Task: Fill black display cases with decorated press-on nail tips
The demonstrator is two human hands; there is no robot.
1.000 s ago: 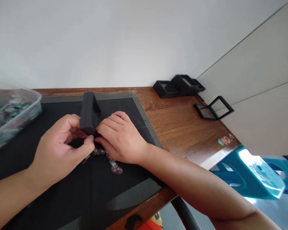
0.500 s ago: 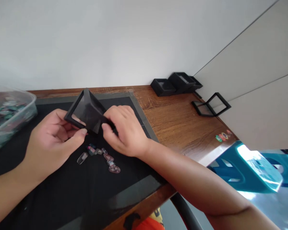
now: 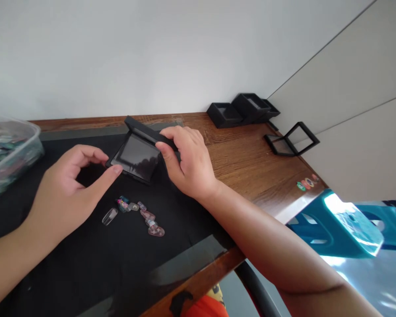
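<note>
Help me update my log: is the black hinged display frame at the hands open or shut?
Open: the right hand holds one half of the black hinged display frame angled up from the other.

I log the case (image 3: pixel 137 154) as black, its window glossy grey-black. Mat (image 3: pixel 95 264): plain black. Pieces (image 3: pixel 156 231) on it: mostly translucent pink, with touches of teal and magenta. On my feed, desk (image 3: pixel 237 154) reads brown, wood-grained; stool (image 3: pixel 353 231) bright teal-blue; wall (image 3: pixel 119 57) pale grey, unpatterned; boxes (image 3: pixel 219 116) black.
</note>
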